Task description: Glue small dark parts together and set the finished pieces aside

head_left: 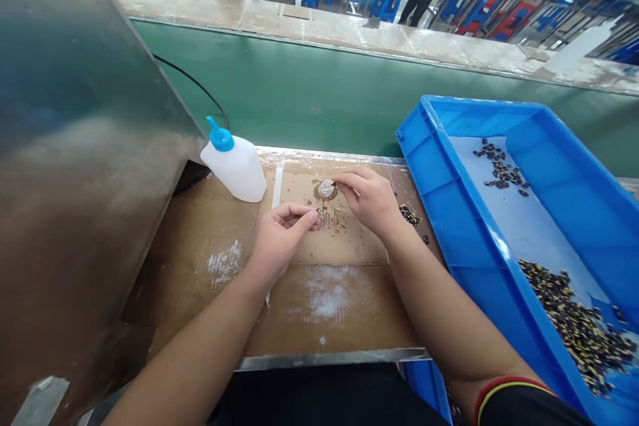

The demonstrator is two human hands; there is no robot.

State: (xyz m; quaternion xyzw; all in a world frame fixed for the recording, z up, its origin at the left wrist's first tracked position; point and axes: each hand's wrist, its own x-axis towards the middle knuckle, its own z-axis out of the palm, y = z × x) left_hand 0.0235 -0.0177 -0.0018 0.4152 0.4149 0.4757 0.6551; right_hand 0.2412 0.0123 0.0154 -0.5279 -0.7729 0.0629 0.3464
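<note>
Both of my hands are over a cardboard sheet on the brown work surface. My left hand is pinched closed beside a small group of thin clear pieces; what its fingertips hold is too small to name. Farther back and to the right, my right hand pinches a tiny dark piece at the edge of a round whitish pad, which sits in a wet brown stain. A small pile of black and yellow parts lies right of my right wrist.
A white bottle with a blue nozzle stands at the back left. On the right a large blue crate holds many black and yellow parts. A metal panel rises at the left; a green partition runs behind.
</note>
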